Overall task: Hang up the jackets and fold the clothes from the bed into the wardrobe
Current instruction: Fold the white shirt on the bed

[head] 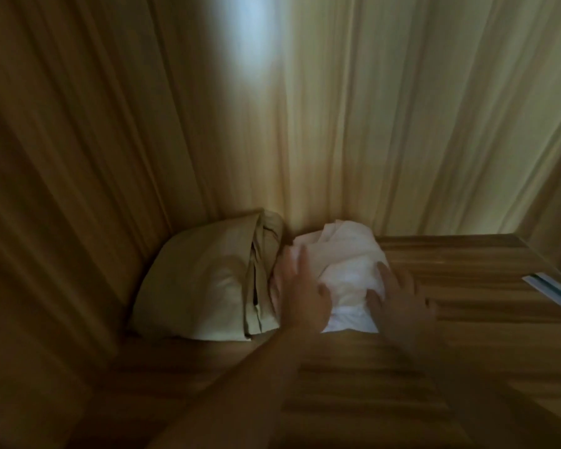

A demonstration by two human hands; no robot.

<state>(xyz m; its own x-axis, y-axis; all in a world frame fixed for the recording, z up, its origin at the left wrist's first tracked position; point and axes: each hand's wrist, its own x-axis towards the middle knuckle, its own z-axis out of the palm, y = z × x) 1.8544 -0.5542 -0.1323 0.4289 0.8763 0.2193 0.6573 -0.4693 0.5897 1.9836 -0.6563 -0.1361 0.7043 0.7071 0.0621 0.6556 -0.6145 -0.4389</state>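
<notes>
I look into a wooden wardrobe compartment. A folded white garment (347,264) lies on the wooden shelf (467,286), close to the back wall. My left hand (300,291) lies with straight fingers on its left side. On the garment's right edge sits my right hand (394,294), its fingers spread flat. A folded beige garment (204,286) lies directly left of the white one, touching it. The picture is blurred and dim.
Wooden walls (78,157) close in the compartment at the left, back and right. A flat white-and-blue item (554,288) lies at the shelf's right end. Bare shelf shows between the white garment and that item, and in front.
</notes>
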